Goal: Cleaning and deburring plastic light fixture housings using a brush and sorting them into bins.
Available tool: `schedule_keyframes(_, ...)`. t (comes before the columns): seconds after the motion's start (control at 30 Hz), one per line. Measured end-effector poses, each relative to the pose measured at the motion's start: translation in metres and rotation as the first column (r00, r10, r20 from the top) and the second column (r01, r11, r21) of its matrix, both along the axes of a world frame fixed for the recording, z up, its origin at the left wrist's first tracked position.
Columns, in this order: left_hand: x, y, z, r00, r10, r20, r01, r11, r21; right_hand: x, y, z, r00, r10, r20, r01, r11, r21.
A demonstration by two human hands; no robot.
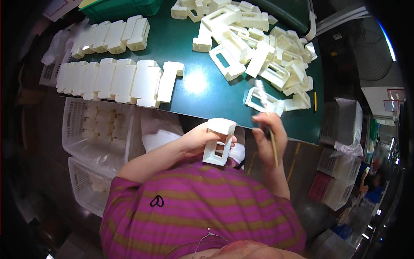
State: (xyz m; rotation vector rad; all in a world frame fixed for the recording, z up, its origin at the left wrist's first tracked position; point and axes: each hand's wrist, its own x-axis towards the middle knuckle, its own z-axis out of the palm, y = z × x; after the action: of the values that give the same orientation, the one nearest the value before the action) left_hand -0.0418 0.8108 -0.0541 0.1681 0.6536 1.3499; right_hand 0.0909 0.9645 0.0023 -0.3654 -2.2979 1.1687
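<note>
1. The left hand [196, 139] has its thumb and fingers [234, 140] closed around an off-white, rectangular plastic frame with a window-like opening [220, 160]; the thumb lies on the near side and fingertips show past the opposite edge.
2. That frame stands roughly upright in the left fingers, between the wearer's purple-and-brown striped shirt [202, 194] and the near edge of the dark green, smooth-topped desk [172, 43].
3. The right hand [276, 136] is to the right of the left fingers and apart from the frame; its thumb and forefinger are slightly parted, with a slim, tan, rod-like tool [274, 151] held in the hand.
4. Just beyond the right fingertips is a blurred white shape [261, 93] in line with the rod; whether it is the rod's tip cannot be told.
5. Near the right fingertips, on the desk, lies a loose off-white plastic frame [276, 108].
6. Farther beyond the right fingers spreads a jumbled heap of off-white plastic frames [261, 60].
7. To the right of the right fingers, near the desk's side edge, lies a thin yellow stick [315, 102].
8. Beyond and left of the left fingers, two rows of off-white plastic pieces [116, 82] stand side by side.
9. Left of the left fingers, below desk level, sits a translucent white plastic crate [97, 149] holding similar pieces.
</note>
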Motion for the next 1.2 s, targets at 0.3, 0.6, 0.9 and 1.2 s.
schedule_keyframes(0.3, 0.020, -0.006, -0.031, 0.874, -0.100, 0.475, 0.076, 0.995, 0.068, 0.121, -0.042, -0.033, 0.967, -0.242, 0.082, 0.255, 0.940, -0.227)
schedule_keyframes(0.6, 0.028, -0.006, -0.032, 0.919, -0.088, 0.385, 0.092, 0.996, 0.008, 0.108, -0.055, -0.063, 0.860, -0.263, 0.436, 0.460, 0.769, -0.444)
schedule_keyframes(0.9, 0.045, -0.006, -0.041, 0.978, -0.091, -0.190, 0.063, 0.987, -0.149, 0.085, -0.062, -0.072, 0.903, -0.265, 0.337, 0.355, 0.904, -0.240)
schedule_keyframes(1.2, 0.045, -0.006, -0.041, 0.979, -0.111, -0.171, 0.083, 0.983, -0.163, 0.087, -0.062, -0.075, 0.906, -0.295, 0.303, 0.353, 0.922, -0.159)
